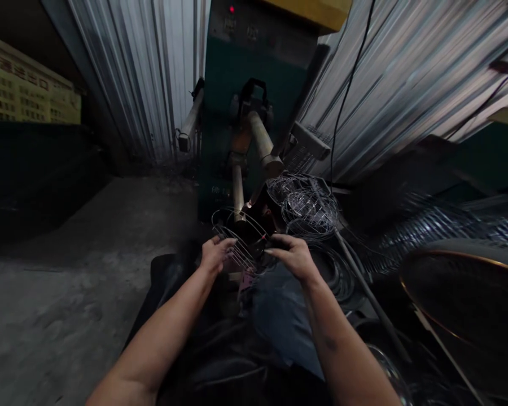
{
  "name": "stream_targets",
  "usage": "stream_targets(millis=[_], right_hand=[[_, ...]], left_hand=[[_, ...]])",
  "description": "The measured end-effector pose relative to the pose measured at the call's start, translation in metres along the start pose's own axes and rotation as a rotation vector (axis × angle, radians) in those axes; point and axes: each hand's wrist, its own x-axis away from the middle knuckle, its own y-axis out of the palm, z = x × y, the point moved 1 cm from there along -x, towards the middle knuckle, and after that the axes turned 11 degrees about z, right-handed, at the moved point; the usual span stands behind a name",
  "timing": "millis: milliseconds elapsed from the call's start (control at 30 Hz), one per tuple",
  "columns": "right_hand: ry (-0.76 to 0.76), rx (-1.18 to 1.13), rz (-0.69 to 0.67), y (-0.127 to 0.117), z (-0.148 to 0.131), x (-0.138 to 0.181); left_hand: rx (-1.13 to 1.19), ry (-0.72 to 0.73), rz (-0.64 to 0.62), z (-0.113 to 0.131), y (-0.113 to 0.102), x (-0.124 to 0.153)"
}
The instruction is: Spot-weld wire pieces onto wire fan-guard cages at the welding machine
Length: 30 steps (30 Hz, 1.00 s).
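Note:
My left hand (217, 254) is closed, thumb and fingers pinching several thin metal wire rings (242, 255) over my lap. The rings fan out to the right, in front of the electrode arms of a green welding machine (220, 62). A small spot glows red on the ring's wire near my right fingertips. My right hand (295, 256) is beside that spot, thumb and fingers apart, with nothing visible between them. The machine's lower arm (237, 192) ends just above the rings, and its thicker upper arm (261, 141) slants down toward them.
A tangled pile of wire rings (309, 206) stands right of the machine, with more wire hoops (338, 276) below it. A large round dark pan-like object (465, 287) is at the right. A yellow crate (29, 90) sits at the left. Corrugated metal sheeting (139, 73) lines the back.

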Motion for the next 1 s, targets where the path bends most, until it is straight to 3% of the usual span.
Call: stream_targets(millis=[133,267,367,467,633,833,1000], right_hand=[[0.087,-0.094,-0.08,-0.019,0.032,0.042],[0.126,-0.09,0.001,-0.036,0.046,0.066],[0.082,-0.033,0.056,-0.043,0.033,0.078],[0.001,0.024,0.013,-0.042,0.011,0.09],[-0.068,0.062,-0.122,-0.03,-0.009,0.105],[-0.123,0.085,-0.113,-0.011,-0.006,0.104],[-0.233,0.086,-0.166,-0.013,-0.023,0.108]], left_hand=[[-0.019,0.179,0.012,-0.012,-0.021,0.016],[-0.092,0.339,0.023,-0.021,-0.033,0.02],[-0.168,0.433,0.018,-0.019,-0.036,0.025],[-0.28,0.576,0.037,-0.013,-0.04,0.035],[-0.549,0.961,0.113,0.002,-0.051,0.05],[-0.902,1.288,0.07,0.009,-0.057,0.054],[-1.015,1.486,-0.055,0.012,-0.043,0.069]])
